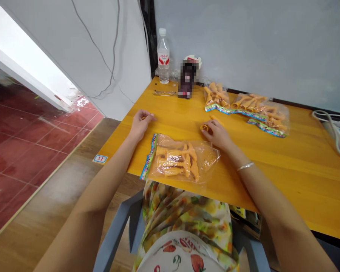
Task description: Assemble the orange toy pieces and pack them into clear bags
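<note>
Near the table's front edge lies a clear plastic bag (pixel 177 160) with several orange plastic pieces inside and a colourful header strip on its left side. Beyond its upper left corner, my left hand (pixel 142 122) is closed, its fingers curled round a small orange piece that is mostly hidden. To the right, my right hand (pixel 215 133) has its fingers wrapped round an orange piece (pixel 204 127) with a round open end. Both hands are just above the wooden table (pixel 170 107), apart from each other.
Filled bags of orange pieces (pixel 217 97) lie at the back. A water bottle (pixel 163 60) and a blurred-out dark object (pixel 187 79) stand at the back left. A white cable (pixel 333 130) and power strip lie far right.
</note>
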Tool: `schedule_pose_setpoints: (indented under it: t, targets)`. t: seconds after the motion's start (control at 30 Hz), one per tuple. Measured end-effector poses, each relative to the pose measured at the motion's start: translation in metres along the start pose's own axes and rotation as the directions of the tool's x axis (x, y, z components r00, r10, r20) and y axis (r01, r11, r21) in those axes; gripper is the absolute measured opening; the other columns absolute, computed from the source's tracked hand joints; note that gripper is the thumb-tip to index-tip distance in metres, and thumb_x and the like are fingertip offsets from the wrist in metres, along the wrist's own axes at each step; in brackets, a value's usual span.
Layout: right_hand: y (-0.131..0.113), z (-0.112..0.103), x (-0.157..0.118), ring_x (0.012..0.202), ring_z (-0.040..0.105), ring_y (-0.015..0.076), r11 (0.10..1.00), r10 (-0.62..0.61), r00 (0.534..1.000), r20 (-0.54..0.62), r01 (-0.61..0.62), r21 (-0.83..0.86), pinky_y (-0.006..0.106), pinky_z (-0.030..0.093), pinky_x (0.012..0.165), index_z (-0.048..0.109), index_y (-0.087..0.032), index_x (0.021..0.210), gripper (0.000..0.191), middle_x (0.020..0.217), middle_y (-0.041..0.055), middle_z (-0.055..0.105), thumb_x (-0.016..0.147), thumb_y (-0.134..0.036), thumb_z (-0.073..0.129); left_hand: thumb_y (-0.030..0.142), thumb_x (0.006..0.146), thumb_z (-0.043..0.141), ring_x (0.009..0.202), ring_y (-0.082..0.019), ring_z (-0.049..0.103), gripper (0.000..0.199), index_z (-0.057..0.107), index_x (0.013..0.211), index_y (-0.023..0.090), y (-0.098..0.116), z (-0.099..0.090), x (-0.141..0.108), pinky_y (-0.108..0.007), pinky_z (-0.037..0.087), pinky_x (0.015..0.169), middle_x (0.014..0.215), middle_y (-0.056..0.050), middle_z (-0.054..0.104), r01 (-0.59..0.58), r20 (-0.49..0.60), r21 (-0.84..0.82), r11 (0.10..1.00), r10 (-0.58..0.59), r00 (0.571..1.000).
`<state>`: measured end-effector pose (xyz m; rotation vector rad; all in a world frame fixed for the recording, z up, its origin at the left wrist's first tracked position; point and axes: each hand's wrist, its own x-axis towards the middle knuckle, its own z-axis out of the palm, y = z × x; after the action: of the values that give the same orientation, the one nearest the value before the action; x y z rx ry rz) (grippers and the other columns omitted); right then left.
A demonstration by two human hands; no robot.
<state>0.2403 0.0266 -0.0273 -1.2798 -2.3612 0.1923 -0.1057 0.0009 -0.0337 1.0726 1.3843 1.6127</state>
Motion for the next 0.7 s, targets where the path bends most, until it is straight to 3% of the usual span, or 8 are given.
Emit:
schedule_pose_setpoints:
  t: [0.17,0.37,0.47,0.57,0.7]
  targets:
    - [0.004,-0.025,-0.051,0.085,0.064,0.0230,0.988,0.095,0.994,-0.045,-0.089,0.126,0.043,0.057,0.080,0.064,-0.021,0.114,0.037,0.107,0.0126,0.061,0.093,-0.049,0.051,0.031,0.069,0.073,0.076,-0.014,0.066,0.027,0.052,0.079,0.018,0.001,0.002,0.001,-0.024,0.045,0.074,0.076,0.003,0.054,-0.019,-0.015,0.028,0.999,0.019,1.000]
    - [-0.005,-0.044,-0.095,0.072,0.065,0.0187,0.963,0.139,0.989,0.053,-0.148,0.224,0.043,0.059,0.074,0.061,-0.023,0.124,0.044,0.118,0.0140,0.060,0.092,-0.051,0.055,0.032,0.070,0.074,0.072,-0.014,0.067,0.030,0.050,0.081,0.019,0.001,0.001,0.003,-0.025,0.046,0.070,0.079,0.003,0.052,-0.037,-0.087,0.049,0.998,0.041,0.995]
    - [0.003,-0.053,-0.106,0.087,0.068,0.0228,0.973,0.120,0.992,0.044,-0.126,0.194,0.045,0.059,0.080,0.059,-0.026,0.130,0.042,0.126,0.0135,0.060,0.094,-0.046,0.053,0.031,0.071,0.072,0.069,-0.013,0.066,0.028,0.049,0.081,0.019,0.000,0.000,0.002,-0.025,0.046,0.069,0.079,0.004,0.051,-0.047,-0.125,0.040,0.998,0.052,0.991]
    - [0.018,-0.061,-0.110,0.113,0.061,0.0301,0.998,0.065,0.997,-0.047,-0.064,0.008,0.054,0.050,0.097,0.061,-0.024,0.128,0.037,0.127,0.0133,0.062,0.095,-0.036,0.050,0.026,0.072,0.070,0.070,-0.012,0.066,0.023,0.050,0.081,0.019,0.000,-0.002,0.003,-0.025,0.048,0.074,0.080,0.004,0.052,-0.068,-0.154,0.043,0.997,0.074,0.985]
    - [0.022,-0.057,-0.104,0.121,0.054,0.0306,0.992,-0.005,0.999,-0.048,-0.001,-0.127,0.055,0.044,0.103,0.059,-0.019,0.132,0.041,0.135,0.0140,0.060,0.093,-0.022,0.045,0.022,0.070,0.070,0.075,-0.012,0.065,0.023,0.050,0.080,0.020,-0.002,-0.003,0.005,-0.025,0.048,0.079,0.080,0.004,0.053,-0.082,-0.208,0.045,0.996,0.090,0.974]
